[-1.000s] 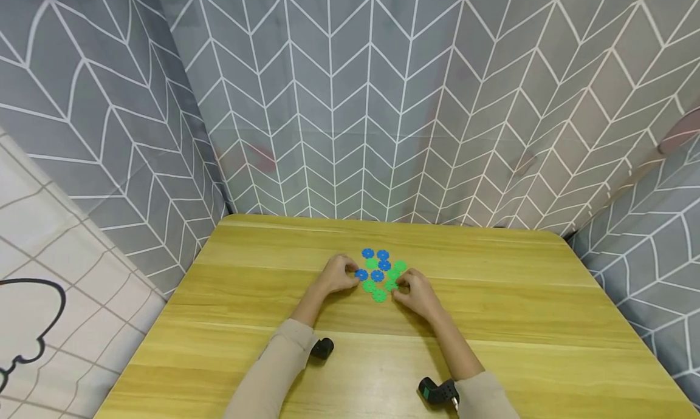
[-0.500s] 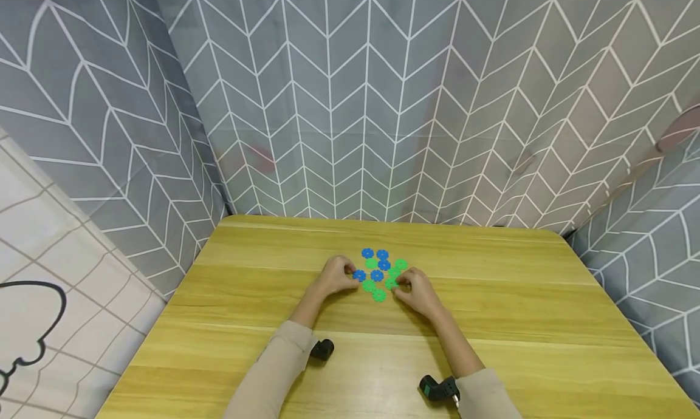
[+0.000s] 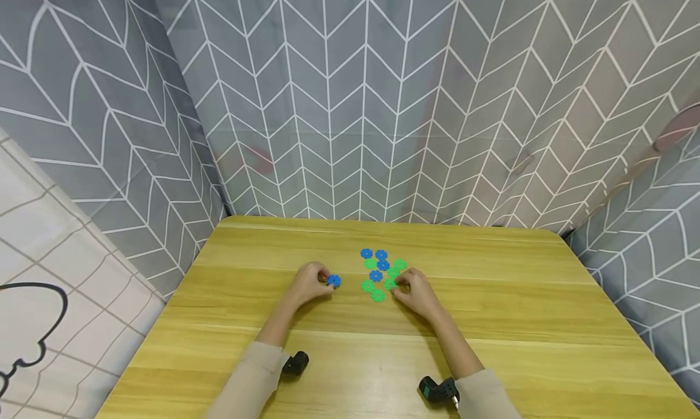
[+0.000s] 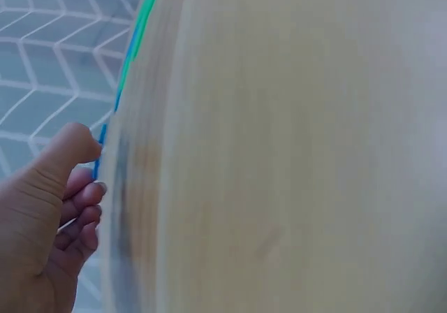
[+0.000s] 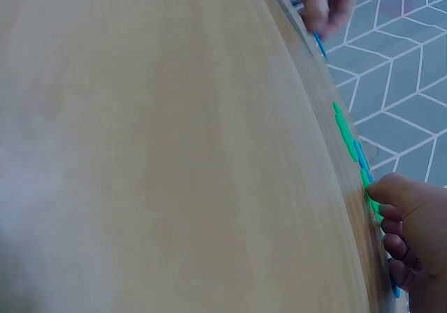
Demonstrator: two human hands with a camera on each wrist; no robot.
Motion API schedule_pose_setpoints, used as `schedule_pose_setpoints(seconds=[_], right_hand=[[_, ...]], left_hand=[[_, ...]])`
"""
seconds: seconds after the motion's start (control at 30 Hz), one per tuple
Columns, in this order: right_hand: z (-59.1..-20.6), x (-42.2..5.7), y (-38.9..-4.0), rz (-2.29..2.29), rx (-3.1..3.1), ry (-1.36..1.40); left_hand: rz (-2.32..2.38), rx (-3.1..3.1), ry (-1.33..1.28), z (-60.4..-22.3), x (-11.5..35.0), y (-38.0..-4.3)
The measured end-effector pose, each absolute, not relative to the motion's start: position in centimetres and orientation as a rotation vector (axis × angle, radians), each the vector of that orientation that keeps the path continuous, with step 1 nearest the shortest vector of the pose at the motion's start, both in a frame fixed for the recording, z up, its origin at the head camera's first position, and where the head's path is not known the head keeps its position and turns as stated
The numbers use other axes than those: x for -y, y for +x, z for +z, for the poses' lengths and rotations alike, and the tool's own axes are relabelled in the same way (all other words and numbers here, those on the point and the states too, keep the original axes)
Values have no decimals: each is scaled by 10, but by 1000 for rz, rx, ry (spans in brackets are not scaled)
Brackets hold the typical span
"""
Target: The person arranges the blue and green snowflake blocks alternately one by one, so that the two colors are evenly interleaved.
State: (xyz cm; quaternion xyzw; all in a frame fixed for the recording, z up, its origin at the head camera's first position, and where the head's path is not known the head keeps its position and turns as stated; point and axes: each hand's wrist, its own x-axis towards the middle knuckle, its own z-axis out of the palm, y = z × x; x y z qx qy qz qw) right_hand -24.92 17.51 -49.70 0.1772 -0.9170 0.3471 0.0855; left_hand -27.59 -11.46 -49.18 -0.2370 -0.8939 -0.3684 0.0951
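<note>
Head view, blue disc in left hand

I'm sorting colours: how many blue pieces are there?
5: one blue piece in the left hand; among the green pieces, two at the back, one nearer, one nearer still. Others may be hidden.
</note>
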Motion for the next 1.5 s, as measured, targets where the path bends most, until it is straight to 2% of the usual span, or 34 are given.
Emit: schedule_pose_setpoints(seconds=[0.33,0.5,0.93,1.5], right_hand=[[-499,-174,-249,1044,2738,528],[-497,-175,-249,1038,2748,515],[-493,-167,-249,1024,2686,513],[-478,-80,-261,1127,2574,857]], left_hand=[[-1075,2801,-409,-486,198,-243],[-1063,2805,-376,-487,220,-237],[-1133,2787,-393,-494,232,-235],[-1174,2770,-344,-493,232,-230]])
